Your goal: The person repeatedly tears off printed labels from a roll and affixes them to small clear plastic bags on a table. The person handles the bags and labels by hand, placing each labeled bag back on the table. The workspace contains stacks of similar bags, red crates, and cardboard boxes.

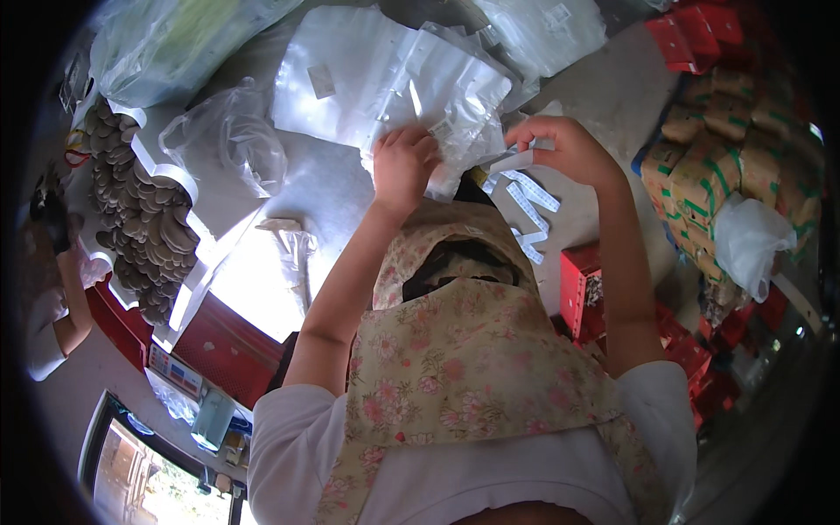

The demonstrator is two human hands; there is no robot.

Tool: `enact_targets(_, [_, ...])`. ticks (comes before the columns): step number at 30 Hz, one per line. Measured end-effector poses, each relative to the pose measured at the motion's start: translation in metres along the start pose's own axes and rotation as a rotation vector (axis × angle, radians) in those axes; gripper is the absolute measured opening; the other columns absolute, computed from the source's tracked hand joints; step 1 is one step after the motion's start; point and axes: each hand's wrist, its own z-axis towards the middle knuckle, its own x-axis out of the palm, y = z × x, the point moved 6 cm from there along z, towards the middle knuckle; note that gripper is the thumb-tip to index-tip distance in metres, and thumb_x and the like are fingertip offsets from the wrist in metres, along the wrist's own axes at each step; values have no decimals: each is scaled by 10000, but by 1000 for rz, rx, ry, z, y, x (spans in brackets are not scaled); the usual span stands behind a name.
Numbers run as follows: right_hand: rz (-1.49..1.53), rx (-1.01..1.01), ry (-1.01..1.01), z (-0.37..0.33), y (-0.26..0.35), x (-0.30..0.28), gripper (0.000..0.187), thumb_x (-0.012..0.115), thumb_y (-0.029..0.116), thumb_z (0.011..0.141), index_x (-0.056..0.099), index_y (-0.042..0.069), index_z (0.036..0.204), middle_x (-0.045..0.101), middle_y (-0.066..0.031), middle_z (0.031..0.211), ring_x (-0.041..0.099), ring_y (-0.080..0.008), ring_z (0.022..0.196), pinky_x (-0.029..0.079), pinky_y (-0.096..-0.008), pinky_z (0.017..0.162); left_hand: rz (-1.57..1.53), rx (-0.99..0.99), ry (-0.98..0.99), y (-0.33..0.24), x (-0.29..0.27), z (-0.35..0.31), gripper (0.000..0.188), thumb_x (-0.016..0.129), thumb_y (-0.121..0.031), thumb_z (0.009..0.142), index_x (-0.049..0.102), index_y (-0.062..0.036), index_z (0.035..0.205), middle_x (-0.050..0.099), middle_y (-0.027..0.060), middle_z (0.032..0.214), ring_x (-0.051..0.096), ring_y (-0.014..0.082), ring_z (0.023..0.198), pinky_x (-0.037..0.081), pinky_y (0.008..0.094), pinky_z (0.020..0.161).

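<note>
Several clear plastic bags (350, 79) lie in an overlapping stack on the table in front of me. My left hand (404, 162), fingers curled and slightly blurred, grips the near edge of a crumpled clear bag (472, 96). To the right, my right hand (569, 149) is raised with thumb and fingers pinching a small white label (514, 162). Below that hand, a folded strip of white and pale blue labels (530, 210) hangs down at the table's edge. A small printed piece (321, 81) shows on the top bag.
Grey oyster mushrooms (144, 219) fill a wavy-edged white tray (199, 229) at left, near a scale (175, 369) and another person's arm (74, 302). Loose clear plastic (232, 140) lies between. Red crates (579, 293) and stacked brown packages (709, 166) stand at right.
</note>
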Motion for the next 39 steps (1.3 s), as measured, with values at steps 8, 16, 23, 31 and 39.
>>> enact_targets(8, [44,64,104,45,14,55,54,608,52,875,610,0,890,608,-33,775,529,-90,707,455,-266,658,-487,-520,-274,55,-25,-8,161,572,-128,930,682,-14,901,690,122,856,643,211,739,494,346,700])
enact_targets(16, [-287,224,-317,83,-57,81,123,630,154,838,660,38,867,655,-166,788,647,-320,741,496,-384,656,69,177,-523,-22,-81,-4,307,572,18,797,550,2,1103,620,160,1033,582,327,943,424,383,874])
enact_targets(23, [-685,487,-159,73,-61,72,298,707,332,771,698,37,812,677,-164,813,666,-341,772,515,-433,649,27,25,-137,2,13,-14,192,561,-98,849,594,-27,1025,667,104,989,618,264,1023,432,407,912])
enact_targets(31, [-153,378,0,19,-40,22,135,732,121,779,647,17,796,576,-22,683,543,-103,650,448,-288,622,94,64,-106,-9,1,-12,181,681,-120,769,639,-108,945,678,54,985,622,252,994,421,393,902])
enact_targets(39, [417,243,143,29,10,37,62,608,0,872,630,-11,929,582,16,788,531,-56,718,448,-223,669,-514,-533,-202,36,-8,-13,154,676,-168,861,709,-28,918,701,119,850,665,216,786,494,315,754])
